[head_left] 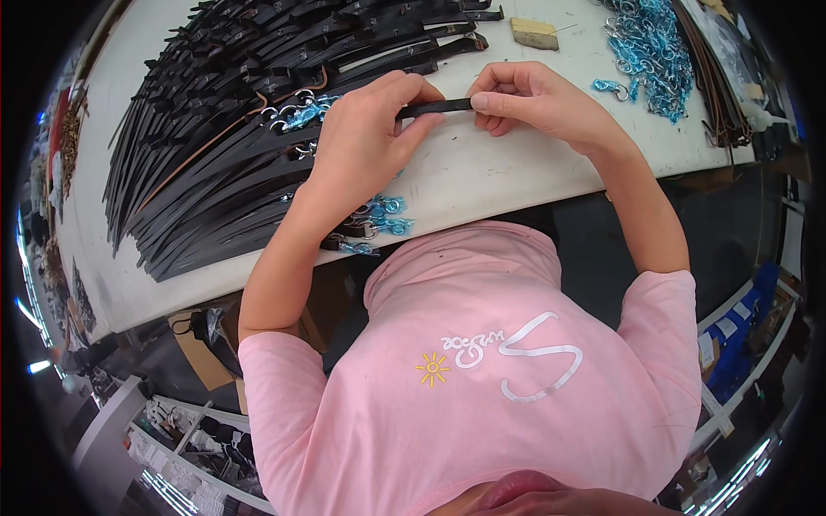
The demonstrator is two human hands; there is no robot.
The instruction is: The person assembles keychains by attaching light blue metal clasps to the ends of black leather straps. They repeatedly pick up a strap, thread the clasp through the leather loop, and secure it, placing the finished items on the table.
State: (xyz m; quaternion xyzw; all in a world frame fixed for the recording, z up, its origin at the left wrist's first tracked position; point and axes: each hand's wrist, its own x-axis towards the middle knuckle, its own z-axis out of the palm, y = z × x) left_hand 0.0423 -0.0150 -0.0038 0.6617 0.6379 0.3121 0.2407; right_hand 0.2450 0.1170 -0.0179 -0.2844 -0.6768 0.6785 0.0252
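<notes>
Between my two hands, above the white table (pixel 499 172), a narrow black strap (pixel 437 108) is stretched crosswise. My left hand (pixel 370 129) is closed on its left part, with thumb and fingers around it. My right hand (pixel 529 101) pinches the strap's right end between thumb and fingers. Under and beside my left hand, metal clasps in blue wrapping (pixel 308 113) lie on the black straps. More clasps in blue film (pixel 389 215) sit at the straps' ends near the table's front edge. Part of the held strap is hidden by my left hand.
A big fanned pile of black straps (pixel 198 112) covers the table's left side. A yellowish block (pixel 534 33) with a thin needle-like rod stands at the back. Blue-wrapped metal clasps (pixel 651 60) are heaped at the right, beside a bundle of brown straps (pixel 718 86).
</notes>
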